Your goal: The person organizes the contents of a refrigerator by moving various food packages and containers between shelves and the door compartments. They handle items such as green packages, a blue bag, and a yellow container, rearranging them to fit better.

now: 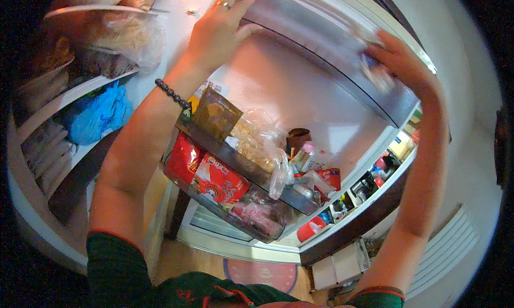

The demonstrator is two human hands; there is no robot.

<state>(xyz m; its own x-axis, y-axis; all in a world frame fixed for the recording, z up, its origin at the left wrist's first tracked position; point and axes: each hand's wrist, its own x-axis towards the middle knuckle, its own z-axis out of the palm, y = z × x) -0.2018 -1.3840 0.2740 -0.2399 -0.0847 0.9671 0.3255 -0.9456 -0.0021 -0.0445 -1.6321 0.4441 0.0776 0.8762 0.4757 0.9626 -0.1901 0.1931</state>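
- The left hand [219,24], with a ring on one finger and a dark beaded bracelet [172,94] on the wrist, is reaching up and far, fingers spread flat and pressing on the near edge of a long grey metallic drawer front [310,35] at the top of an open refrigerator; its grip is wide and enclosing nothing.
- The right hand [399,62] is lying on the right end of that same drawer front, fingers curled around a small pale packet with dark print [375,72]; the packet is blurred, so its kind cannot be told.
- Below the drawer front, a clear plastic door bin [251,174] is running from left to right, and it is carrying a brown square packet [217,112], a clear bag of pale noodles [257,139] and small cartons.
- A second, nearer bin [225,211] is holding red snack packets [217,177] and a pinkish wrapped pack.
- On the far left, white shelves [64,102] are bearing a blue plastic bag [99,112] and clear bags of food.
- Green sleeves [115,265] are covering both upper arms at the near edge.
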